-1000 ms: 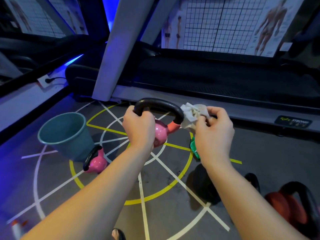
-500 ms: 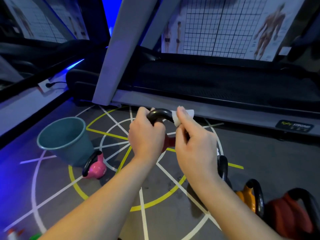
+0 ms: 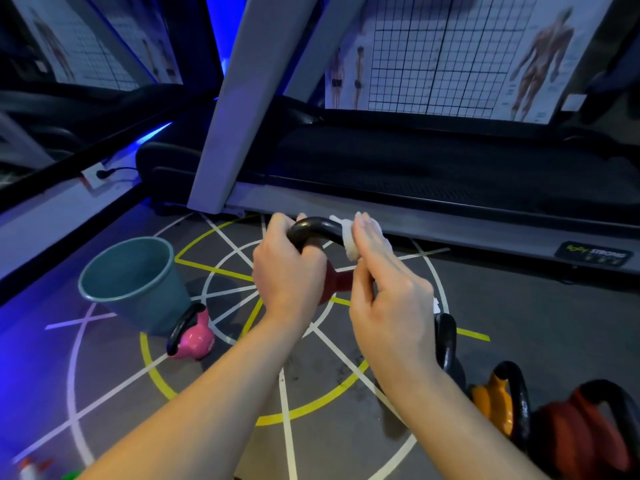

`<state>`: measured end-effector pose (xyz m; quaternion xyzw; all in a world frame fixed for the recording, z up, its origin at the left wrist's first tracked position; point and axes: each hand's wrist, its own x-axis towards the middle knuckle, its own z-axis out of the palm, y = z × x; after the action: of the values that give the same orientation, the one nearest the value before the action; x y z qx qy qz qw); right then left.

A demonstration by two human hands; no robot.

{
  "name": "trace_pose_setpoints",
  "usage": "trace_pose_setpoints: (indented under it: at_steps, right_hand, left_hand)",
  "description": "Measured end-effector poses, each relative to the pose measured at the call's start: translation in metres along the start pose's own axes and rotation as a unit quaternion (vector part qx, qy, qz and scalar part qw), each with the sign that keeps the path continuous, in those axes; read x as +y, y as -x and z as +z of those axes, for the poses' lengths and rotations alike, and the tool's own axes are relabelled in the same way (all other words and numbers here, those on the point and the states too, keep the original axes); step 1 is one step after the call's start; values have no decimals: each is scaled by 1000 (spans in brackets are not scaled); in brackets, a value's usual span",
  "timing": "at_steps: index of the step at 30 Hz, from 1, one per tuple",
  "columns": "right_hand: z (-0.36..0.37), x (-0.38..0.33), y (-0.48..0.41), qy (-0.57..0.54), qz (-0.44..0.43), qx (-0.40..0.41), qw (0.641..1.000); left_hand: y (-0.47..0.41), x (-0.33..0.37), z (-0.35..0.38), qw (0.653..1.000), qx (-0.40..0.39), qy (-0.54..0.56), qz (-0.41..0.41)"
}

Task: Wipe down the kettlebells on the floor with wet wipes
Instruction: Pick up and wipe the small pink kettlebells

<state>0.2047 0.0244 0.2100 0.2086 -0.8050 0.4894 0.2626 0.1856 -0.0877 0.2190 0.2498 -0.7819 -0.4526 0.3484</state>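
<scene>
Two jobs: left hand (image 3: 287, 282) gripping kettlebell (image 3: 338, 283) to steady it, right hand (image 3: 391, 299) pinching wipe (image 3: 348, 243) round handle (image 3: 311, 227) to rub.

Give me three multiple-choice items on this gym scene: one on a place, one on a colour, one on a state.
1. Where is the pink kettlebell? A in the bucket; B on the floor beside the bucket; C in the left hand.
2. What colour is the bucket? A teal; B yellow; C white.
3. The wipe is: A lying on the floor; B in the bucket; C pressed on the held kettlebell's handle.
1 B: it stands by the bucket's base. 2 A: its wall is teal. 3 C: the right hand holds it there; the left hand grips the handle.
</scene>
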Motion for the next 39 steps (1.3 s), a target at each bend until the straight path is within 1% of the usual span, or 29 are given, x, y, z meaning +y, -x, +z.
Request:
trace_pose_setpoints:
  at_steps: [2, 5, 7, 10, 13, 15, 16, 19, 20, 22, 24, 27, 29, 31, 34, 35, 37, 39]
  right_hand:
    - [-4, 3, 3, -22, 37, 13, 999]
    - [-8, 2, 10, -49, 129, 26, 990]
    - [-6, 1, 11, -50, 139, 22, 989]
    - [-5, 2, 8, -55, 151, 28, 987]
    - [-6, -6, 5, -28, 100, 39, 994]
    - [-4, -6, 6, -22, 60, 40, 997]
    - [-2, -3, 7, -23, 70, 33, 997]
    - [-1, 4, 10, -37, 169, -12, 985]
    - [-1, 5, 11, -40, 185, -20, 982]
    - [-3, 6, 11, -32, 185, -8, 982]
    - [-4, 4, 9, -28, 165, 7, 986]
    - [-4, -3, 7, 0, 98, 14, 995]
    - [0, -5, 7, 15, 52, 0, 999]
    - [4, -4, 8, 12, 34, -32, 999]
    - [7, -4, 10, 2, 30, -58, 998]
    - [5, -4, 9, -1, 48, -62, 997]
    - [2, -5, 5, 12, 92, -74, 993]
    - [0, -6, -1, 20, 89, -90, 992]
  left_hand:
    - [-2, 1, -1, 999, -1, 28, -28]
    - [-7, 0, -3, 990, 8, 104, -97]
    - [-7, 3, -4, 985, 10, 123, -119]
    - [-1, 8, -3, 992, -12, 84, -90]
    - [3, 10, -2, 998, -19, 40, -47]
    - [2, 11, -3, 999, -14, 26, -44]
    - [-1, 11, -3, 998, -7, 34, -60]
    - [-5, 7, -3, 984, 16, 108, -141]
    - [-5, 7, -3, 982, 17, 114, -147]
    - [-5, 7, -4, 991, -2, 72, -112]
    - [-4, 6, -4, 998, -12, 23, -55]
    - [-4, 7, -5, 999, -6, -36, 24]
    - [-4, 6, -6, 996, -4, -65, 54]
    - [-8, 4, -8, 997, 1, -61, 39]
    - [-12, 3, -8, 999, -8, -32, -20]
    - [-11, 3, -8, 999, -17, -43, -20]
    - [-7, 4, -6, 995, -48, -83, 9]
    - [-4, 3, -3, 991, -73, -109, 32]
